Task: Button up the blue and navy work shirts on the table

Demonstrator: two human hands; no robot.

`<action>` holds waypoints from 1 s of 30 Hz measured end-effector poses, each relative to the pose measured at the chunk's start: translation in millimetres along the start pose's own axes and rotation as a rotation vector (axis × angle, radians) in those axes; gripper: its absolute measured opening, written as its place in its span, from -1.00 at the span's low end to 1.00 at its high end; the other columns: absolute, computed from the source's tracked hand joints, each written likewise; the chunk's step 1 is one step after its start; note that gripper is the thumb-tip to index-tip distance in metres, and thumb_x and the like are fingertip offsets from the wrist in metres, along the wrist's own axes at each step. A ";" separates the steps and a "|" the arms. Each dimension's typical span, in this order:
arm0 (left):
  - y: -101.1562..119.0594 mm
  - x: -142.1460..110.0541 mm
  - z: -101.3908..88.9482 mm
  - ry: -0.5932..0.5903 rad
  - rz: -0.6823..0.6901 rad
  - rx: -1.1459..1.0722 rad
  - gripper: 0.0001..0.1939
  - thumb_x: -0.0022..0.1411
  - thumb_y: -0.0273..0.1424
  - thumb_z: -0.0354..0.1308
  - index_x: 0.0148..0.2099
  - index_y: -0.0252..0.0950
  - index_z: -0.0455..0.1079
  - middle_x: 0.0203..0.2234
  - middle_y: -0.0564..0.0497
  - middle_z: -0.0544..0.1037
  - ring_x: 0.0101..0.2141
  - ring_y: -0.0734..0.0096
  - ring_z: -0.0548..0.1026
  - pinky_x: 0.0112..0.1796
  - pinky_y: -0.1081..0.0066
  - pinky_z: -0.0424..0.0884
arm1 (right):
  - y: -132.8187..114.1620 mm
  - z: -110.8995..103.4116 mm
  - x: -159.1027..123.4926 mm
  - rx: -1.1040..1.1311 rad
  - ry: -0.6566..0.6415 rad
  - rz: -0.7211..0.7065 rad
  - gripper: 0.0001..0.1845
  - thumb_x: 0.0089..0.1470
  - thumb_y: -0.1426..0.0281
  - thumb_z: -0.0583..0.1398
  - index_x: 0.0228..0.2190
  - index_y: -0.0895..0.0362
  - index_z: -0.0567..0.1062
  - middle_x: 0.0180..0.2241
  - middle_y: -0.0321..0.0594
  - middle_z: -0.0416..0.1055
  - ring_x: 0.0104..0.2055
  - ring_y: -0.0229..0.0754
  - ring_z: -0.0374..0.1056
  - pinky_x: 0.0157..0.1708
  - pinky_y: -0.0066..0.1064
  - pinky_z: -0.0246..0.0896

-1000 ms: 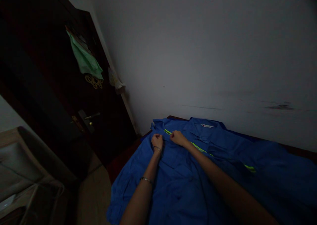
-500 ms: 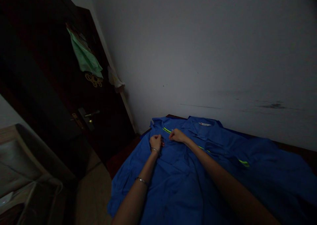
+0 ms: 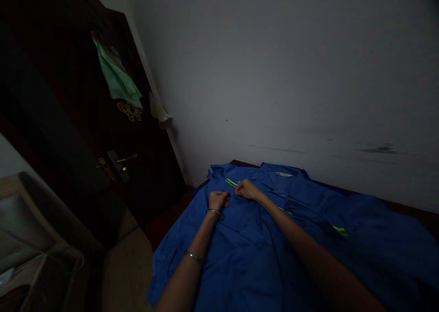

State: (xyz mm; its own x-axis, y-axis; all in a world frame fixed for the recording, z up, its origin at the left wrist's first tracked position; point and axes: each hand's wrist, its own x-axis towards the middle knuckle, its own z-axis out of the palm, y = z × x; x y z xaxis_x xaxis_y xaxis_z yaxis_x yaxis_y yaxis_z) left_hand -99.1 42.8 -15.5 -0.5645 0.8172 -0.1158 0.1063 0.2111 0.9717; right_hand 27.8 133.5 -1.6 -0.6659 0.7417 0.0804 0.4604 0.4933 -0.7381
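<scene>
A blue work jacket [image 3: 236,257] with yellow-green stripes lies spread out before me, its collar toward the wall and a white label inside the neck. My left hand [image 3: 218,199], with a bracelet at the wrist, is closed in a pinch on the jacket's chest cloth, below the left stripe. Close to its right, my right hand [image 3: 245,190] also pinches the cloth, its fingertips beside that stripe's end. A small gap separates the two hands. The dim light hides the exact fold or button between the fingertips.
A pale wall [image 3: 274,74] with dark scuffs rises behind the jacket. At left stands a dark door [image 3: 147,174] with a lever handle [image 3: 126,158] and a hanging green cloth [image 3: 116,76]. A padded light-coloured piece of furniture [image 3: 24,225] is at the lower left.
My left hand has turned and lowered slightly, its fingers now pointing more toward the right hand. My right hand stays nearly in place, still pinching. The jacket lies almost unchanged.
</scene>
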 end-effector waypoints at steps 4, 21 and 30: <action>-2.3 1.8 1.4 -0.017 0.016 0.010 -0.75 -0.01 -0.36 0.12 -0.63 -0.40 0.33 -0.79 0.09 0.34 -0.80 0.61 0.25 -0.74 0.56 0.17 | 1.6 -0.9 1.1 0.075 -0.019 -0.008 -0.80 -0.26 0.56 0.12 -0.56 0.27 0.55 -0.63 -0.30 0.42 -0.56 -0.35 0.27 -0.56 -0.61 0.08; -2.4 -0.3 10.8 0.057 0.085 0.075 -0.81 -0.11 -0.37 0.18 -0.63 -0.39 0.38 -0.82 0.13 0.27 -0.77 0.66 0.15 -0.69 0.58 0.04 | -4.6 -4.4 -3.1 0.294 -0.060 0.035 -0.90 -0.22 0.56 0.17 -0.56 0.27 0.51 -0.70 -0.37 0.32 -0.65 -0.42 0.15 -0.61 -0.62 0.08; -2.3 -3.5 11.3 0.102 0.136 0.076 -0.86 -0.15 -0.41 0.16 -0.63 -0.39 0.41 -0.79 0.11 0.31 -0.71 0.63 0.19 -0.64 0.58 0.07 | -12.5 -5.3 -2.4 0.331 -0.005 0.208 -0.93 -0.24 0.61 0.22 -0.57 0.26 0.47 -0.74 -0.40 0.29 -0.71 -0.43 0.18 -0.67 -0.63 0.13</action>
State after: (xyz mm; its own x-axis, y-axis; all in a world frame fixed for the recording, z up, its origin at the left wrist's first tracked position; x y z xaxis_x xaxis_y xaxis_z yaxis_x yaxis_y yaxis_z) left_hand -88.2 45.5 -19.6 -0.6205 0.7832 0.0406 0.2465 0.1456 0.9582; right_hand 26.8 128.0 11.0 -0.5811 0.8081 -0.0963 0.3718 0.1584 -0.9147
